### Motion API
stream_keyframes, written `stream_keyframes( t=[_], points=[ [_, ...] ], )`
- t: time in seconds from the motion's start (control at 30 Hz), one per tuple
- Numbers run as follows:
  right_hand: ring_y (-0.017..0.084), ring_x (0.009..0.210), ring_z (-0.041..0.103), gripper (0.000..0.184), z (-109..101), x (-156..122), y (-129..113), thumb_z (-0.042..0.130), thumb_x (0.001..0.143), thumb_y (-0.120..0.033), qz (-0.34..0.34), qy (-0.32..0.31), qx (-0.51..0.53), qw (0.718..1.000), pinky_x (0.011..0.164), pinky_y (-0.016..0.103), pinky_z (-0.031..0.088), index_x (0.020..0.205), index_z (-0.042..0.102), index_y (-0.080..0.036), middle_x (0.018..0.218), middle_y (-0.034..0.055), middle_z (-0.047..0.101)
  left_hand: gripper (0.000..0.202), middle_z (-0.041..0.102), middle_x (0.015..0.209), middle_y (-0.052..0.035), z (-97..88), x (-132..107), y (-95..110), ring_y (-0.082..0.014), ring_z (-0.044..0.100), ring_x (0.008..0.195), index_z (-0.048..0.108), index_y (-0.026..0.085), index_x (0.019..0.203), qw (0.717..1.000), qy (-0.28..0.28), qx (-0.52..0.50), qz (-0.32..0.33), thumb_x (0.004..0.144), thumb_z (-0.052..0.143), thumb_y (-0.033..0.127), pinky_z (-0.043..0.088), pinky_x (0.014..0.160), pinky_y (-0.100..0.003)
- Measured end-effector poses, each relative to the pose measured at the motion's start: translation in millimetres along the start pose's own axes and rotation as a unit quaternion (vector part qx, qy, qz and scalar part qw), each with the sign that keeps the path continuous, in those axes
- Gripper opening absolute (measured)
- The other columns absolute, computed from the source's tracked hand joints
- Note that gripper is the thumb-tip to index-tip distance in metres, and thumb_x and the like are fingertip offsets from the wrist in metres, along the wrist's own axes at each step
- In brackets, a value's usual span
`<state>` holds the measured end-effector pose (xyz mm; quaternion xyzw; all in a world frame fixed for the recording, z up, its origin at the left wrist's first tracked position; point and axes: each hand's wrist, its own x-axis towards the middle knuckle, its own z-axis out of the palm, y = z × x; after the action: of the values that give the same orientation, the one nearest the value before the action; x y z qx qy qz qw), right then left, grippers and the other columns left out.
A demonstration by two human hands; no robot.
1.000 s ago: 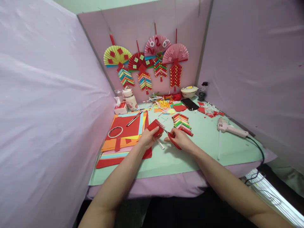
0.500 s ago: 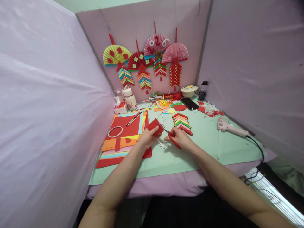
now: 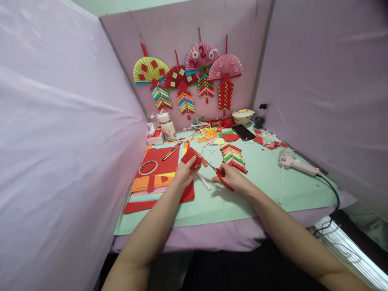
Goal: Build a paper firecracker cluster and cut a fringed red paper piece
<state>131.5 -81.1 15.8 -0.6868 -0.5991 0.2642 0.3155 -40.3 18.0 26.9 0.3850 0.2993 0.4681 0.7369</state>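
Observation:
My left hand (image 3: 183, 174) is closed on a folded piece of red paper (image 3: 190, 156) with fringe cuts along one edge, held above the stack of coloured paper sheets (image 3: 157, 178). My right hand (image 3: 232, 178) grips red-handled scissors (image 3: 218, 174), blades pointing up-left toward the paper and just apart from it. A white pen (image 3: 203, 182) lies on the green mat between the hands. A string of small coloured paper rolls (image 3: 233, 157) lies just beyond my right hand.
A pale pink glue gun (image 3: 295, 163) with a black cord lies at the right. A tape ring (image 3: 148, 167), a bottle (image 3: 167, 126), a phone (image 3: 242, 132), a bowl (image 3: 242, 115) and paper scraps lie around. Paper fans (image 3: 188, 76) hang on the back wall.
My left hand has drawn the red paper a little to the left, away from the scissor blades. The right hand with the scissors has hardly moved.

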Motion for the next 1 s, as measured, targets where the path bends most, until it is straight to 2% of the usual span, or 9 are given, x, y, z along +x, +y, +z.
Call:
stream_keyframes(
  t=[0.37,0.57,1.0],
  points=[
    [0.014,0.064,0.049,0.038,4.1,0.6,-1.0,0.067,0.068,-0.05,0.001,0.008,0.005,1.0,0.055,0.024,0.031,0.075,0.044,-0.021,0.073,-0.0017,0.057,0.027,0.07,0.086,-0.0014,4.8,-4.8,-0.9,-0.0142,0.065,0.08,0.067,0.018,0.089,1.0,-0.018,0.008,-0.008,0.065,0.08,0.023,0.051,0.078,-0.03],
    [0.014,0.064,0.049,0.038,3.8,0.1,-1.8,0.066,0.068,-0.05,0.001,0.013,0.006,1.0,0.054,0.024,0.031,0.074,0.043,-0.021,0.073,-0.0017,0.057,0.028,0.071,0.095,-0.0041,5.6,-5.9,-0.9,-0.0163,0.065,0.086,0.067,0.017,0.092,0.999,-0.028,0.018,-0.012,0.067,0.078,0.023,0.051,0.079,-0.03],
    [0.014,0.064,0.049,0.04,4.8,0.0,-2.0,0.066,0.069,-0.053,-0.001,0.02,0.004,1.0,0.054,0.024,0.031,0.074,0.043,-0.021,0.072,-0.0015,0.058,0.026,0.07,0.096,-0.0036,5.4,-5.5,-3.9,-0.0157,0.065,0.087,0.068,0.018,0.093,0.999,-0.033,0.006,-0.02,0.069,0.078,0.022,0.053,0.078,-0.029]
  ],
)
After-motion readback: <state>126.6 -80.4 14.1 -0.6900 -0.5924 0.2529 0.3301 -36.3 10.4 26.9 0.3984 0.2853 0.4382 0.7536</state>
